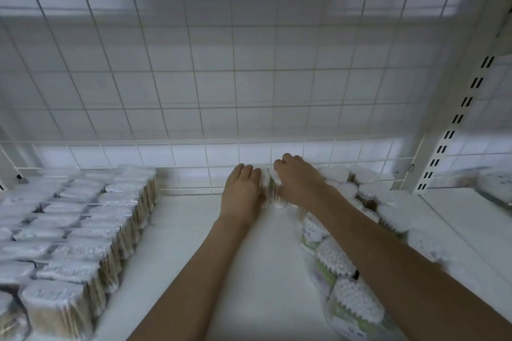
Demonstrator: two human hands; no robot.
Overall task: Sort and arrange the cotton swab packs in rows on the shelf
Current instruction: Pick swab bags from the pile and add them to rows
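So, a placing step is judged to be in hand: a small clear-wrapped pack of white-tipped cotton swabs [274,188] is clamped between both hands, left hand [242,191] at 9 o'clock of it, right hand [297,180] at 3 o'clock, close against the white wire grid back [194,97] of the white shelf [243,257]. Next it probably needs squaring up against the round packs [360,191] at 3 o'clock. Neat rows of flat wrapped packs [77,230] are seen at 8 o'clock; green-labelled loose packs [335,263] lie under the right forearm and may get knocked.
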